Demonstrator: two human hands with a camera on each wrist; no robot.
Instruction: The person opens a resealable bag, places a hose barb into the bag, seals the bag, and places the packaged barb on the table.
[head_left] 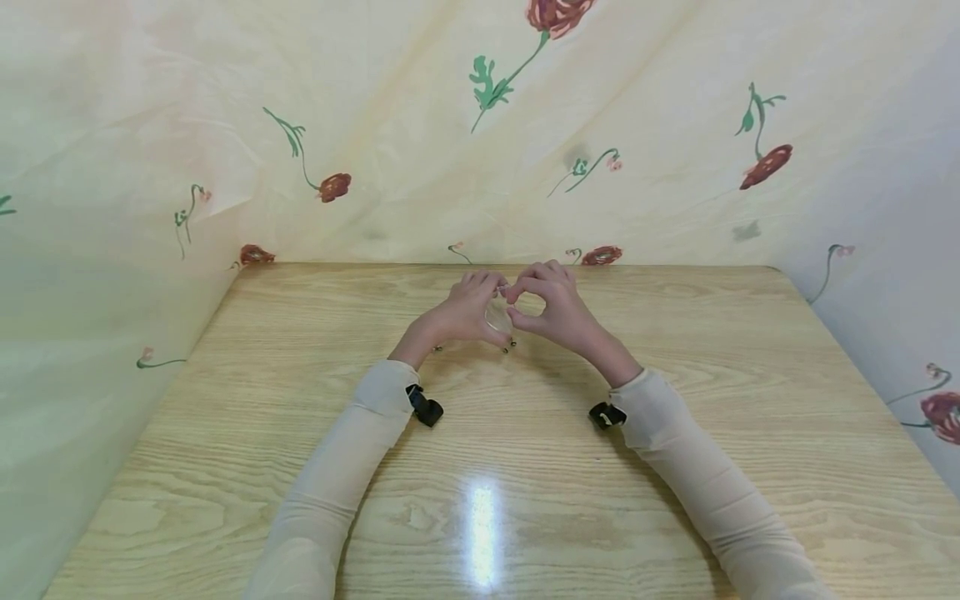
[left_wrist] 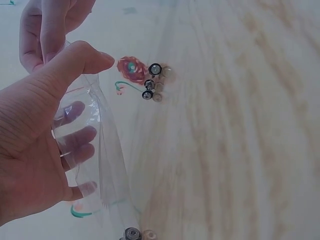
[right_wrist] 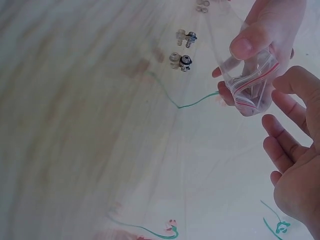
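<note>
A clear plastic zip bag [right_wrist: 252, 85] with a red line along its mouth is held by my left hand [head_left: 467, 308], thumb on one side and fingers showing through the film in the left wrist view. Its lower part [left_wrist: 112, 165] hangs down over the table. My right hand [head_left: 558, 308] is at the bag's mouth, thumb and forefinger bent with a gap between their tips. In the right wrist view its fingers [right_wrist: 282, 132] are spread beside the bag. Small metal fittings with dark rings [right_wrist: 186, 61] stand on the table just below the hands.
Another metal fitting [left_wrist: 132, 233] stands apart, toward the left. The wood-grain table [head_left: 525, 517] is glossy and mirrors the fittings. A flower-printed cloth [head_left: 420, 167] rises behind its far edge and at the sides. A black strap [head_left: 426, 406] is at the left cuff.
</note>
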